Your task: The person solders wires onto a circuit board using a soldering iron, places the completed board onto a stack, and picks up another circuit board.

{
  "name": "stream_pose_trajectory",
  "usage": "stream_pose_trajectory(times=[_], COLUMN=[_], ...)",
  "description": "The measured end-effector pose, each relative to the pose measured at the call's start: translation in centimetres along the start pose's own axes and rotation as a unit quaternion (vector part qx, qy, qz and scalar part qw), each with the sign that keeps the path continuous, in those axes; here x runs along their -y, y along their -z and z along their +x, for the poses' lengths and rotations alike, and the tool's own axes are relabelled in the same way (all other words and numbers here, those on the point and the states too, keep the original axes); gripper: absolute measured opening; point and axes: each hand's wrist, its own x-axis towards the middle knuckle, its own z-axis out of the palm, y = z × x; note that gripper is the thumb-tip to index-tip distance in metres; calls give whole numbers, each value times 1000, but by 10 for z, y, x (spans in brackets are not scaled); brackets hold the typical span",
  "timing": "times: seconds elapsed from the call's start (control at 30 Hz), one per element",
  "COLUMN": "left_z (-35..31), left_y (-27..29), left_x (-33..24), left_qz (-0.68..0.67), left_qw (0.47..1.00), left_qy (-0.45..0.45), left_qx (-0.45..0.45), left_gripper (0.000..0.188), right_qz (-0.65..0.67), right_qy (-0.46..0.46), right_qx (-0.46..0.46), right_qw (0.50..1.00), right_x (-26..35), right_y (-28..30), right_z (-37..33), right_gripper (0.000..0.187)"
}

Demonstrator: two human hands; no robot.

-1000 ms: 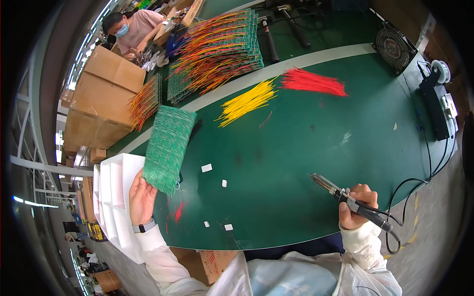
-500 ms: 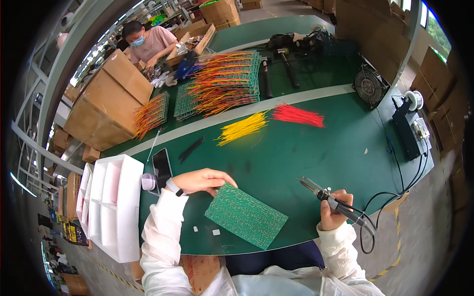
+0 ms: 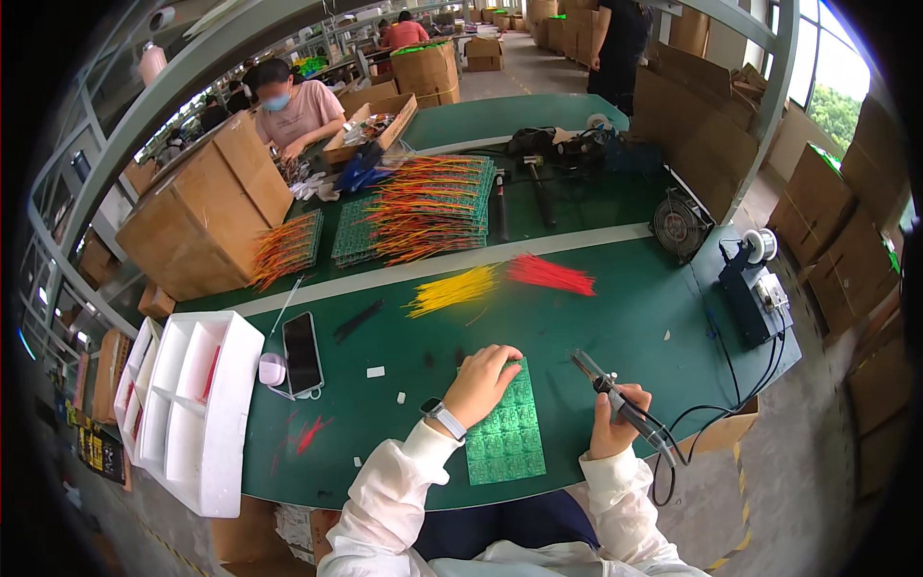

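A green printed circuit board panel lies in front of me, lengthwise away from my body. My left hand is over its upper left part, with the fingers curled at the far edge and gripping it. In my right hand is a soldering iron with a black cable. Its metal tip end points up and left, just right of the board and apart from it. Beyond the board lie a bundle of yellow wires and a bundle of red wires.
A white divided bin and a phone stand at left. Stacked boards with wires lie farther back. A fan and a soldering station with solder spool are at right. Across the table sits a person.
The board has turned from slanted to nearly straight and now shows its patterned, shinier face. My left hand has moved right with it. The view has shifted; loose red wire bits now show at left.
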Motion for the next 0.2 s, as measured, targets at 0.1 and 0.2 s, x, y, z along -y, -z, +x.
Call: stream_pose_trajectory(times=[0.1,0.2], left_z=[-5,-10], left_y=[-6,-9], left_x=[-2,3], left_qz=[21,70], left_qw=[999,996], left_qy=[5,-8], left_qx=[-30,-61], left_gripper=[16,16], right_qz=[-43,-46], right_qy=[1,-30], right_qx=[33,51], right_qw=[999,997], right_x=[0,5], right_y=[0,-4], right_z=[1,1], right_gripper=[23,25])
